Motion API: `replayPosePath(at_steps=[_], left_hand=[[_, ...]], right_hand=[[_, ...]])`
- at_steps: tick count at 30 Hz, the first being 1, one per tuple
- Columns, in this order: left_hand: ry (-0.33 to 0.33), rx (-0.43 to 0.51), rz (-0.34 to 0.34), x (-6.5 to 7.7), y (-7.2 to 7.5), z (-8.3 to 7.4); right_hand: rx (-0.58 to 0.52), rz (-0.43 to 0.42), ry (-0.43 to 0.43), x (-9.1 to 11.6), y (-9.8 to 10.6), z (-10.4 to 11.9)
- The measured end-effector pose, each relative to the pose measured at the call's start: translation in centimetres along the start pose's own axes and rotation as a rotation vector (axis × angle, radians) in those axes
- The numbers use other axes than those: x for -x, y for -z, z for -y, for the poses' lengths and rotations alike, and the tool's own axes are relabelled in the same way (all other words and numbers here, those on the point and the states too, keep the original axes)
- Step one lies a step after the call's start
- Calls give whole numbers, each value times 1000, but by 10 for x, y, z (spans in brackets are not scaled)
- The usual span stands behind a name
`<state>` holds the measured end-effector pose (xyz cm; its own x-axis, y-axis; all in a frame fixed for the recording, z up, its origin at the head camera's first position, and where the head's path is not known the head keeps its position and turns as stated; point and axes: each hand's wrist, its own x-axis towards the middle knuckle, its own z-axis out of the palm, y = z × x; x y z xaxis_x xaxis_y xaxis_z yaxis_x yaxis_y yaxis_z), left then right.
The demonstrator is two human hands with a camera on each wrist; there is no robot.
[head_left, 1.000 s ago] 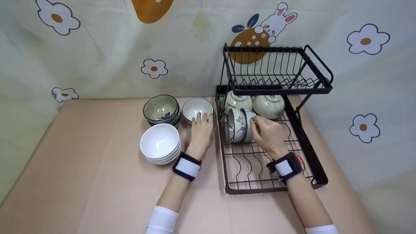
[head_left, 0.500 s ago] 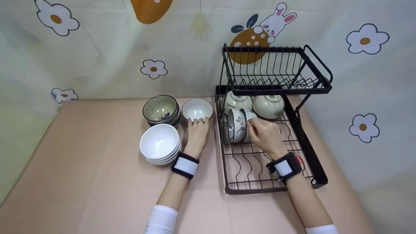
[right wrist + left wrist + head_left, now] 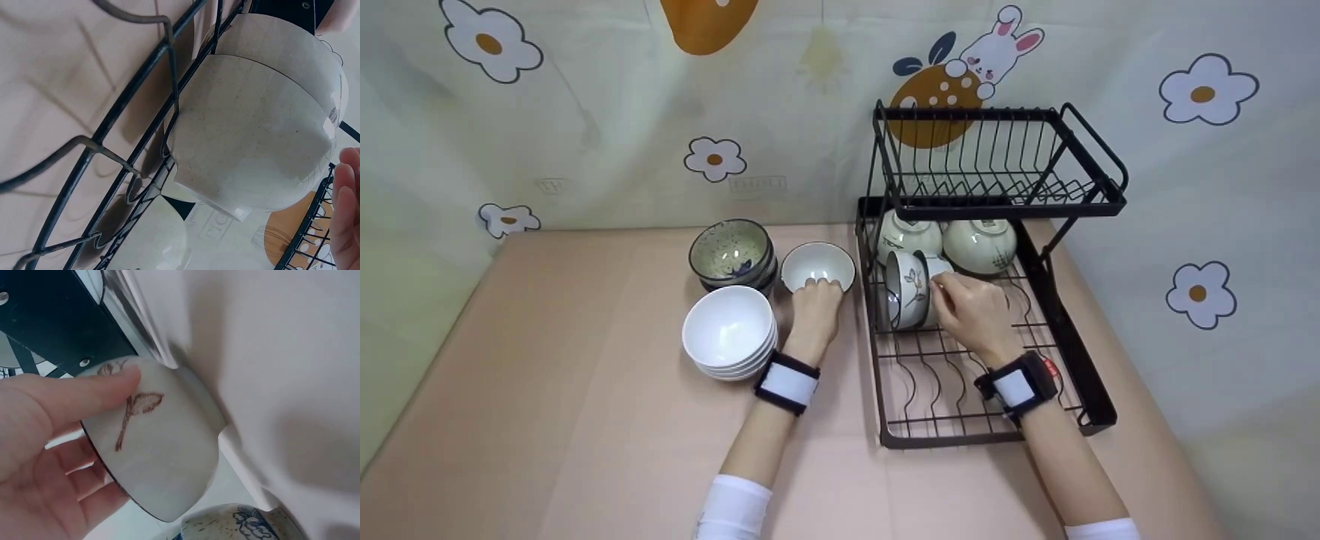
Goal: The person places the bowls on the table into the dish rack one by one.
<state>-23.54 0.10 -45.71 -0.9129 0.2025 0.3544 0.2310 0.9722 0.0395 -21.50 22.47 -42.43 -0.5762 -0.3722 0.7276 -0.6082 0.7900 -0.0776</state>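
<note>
My left hand (image 3: 814, 311) grips the near rim of a white bowl (image 3: 819, 262). In the left wrist view the thumb (image 3: 107, 391) lies on its outer wall, over a brown twig pattern, and the fingers reach inside. My right hand (image 3: 979, 307) has its fingers loosely bent beside two white bowls (image 3: 913, 291) that stand on edge in the black dish rack (image 3: 997, 439), rims to the left. In the right wrist view the fingertips (image 3: 346, 208) show a gap from the nearer bowl (image 3: 253, 129). Behind these, two pale green bowls (image 3: 980, 244) sit upside down in the rack.
A stack of speckled green bowls (image 3: 731, 251) stands left of the white bowl, and a stack of plain white bowls (image 3: 729, 330) is in front of it. The rack's upper tier (image 3: 1005, 210) overhangs the back of its lower tier. A patterned cloth (image 3: 607, 112) hangs behind the table.
My left hand drew back to the near rim, and its fingers curled over it. The white bowl has shifted slightly toward me. My right hand has barely moved.
</note>
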Motion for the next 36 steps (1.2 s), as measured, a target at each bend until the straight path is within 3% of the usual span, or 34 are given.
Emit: replayPosePath(at_steps=[6, 11, 18, 29, 36], left_hand=[[-70, 54, 43, 2, 9, 1], [-142, 53, 40, 5, 14, 0], [-225, 47, 106, 3, 22, -2], [-235, 164, 268, 2, 45, -3], [-273, 146, 232, 8, 64, -7]], right_hand=[[6, 5, 1, 0, 0, 0], [13, -2, 4, 0, 0, -1], [65, 2, -18, 0, 5, 0], [74, -13, -15, 0, 6, -1], [57, 14, -48, 0, 6, -1]])
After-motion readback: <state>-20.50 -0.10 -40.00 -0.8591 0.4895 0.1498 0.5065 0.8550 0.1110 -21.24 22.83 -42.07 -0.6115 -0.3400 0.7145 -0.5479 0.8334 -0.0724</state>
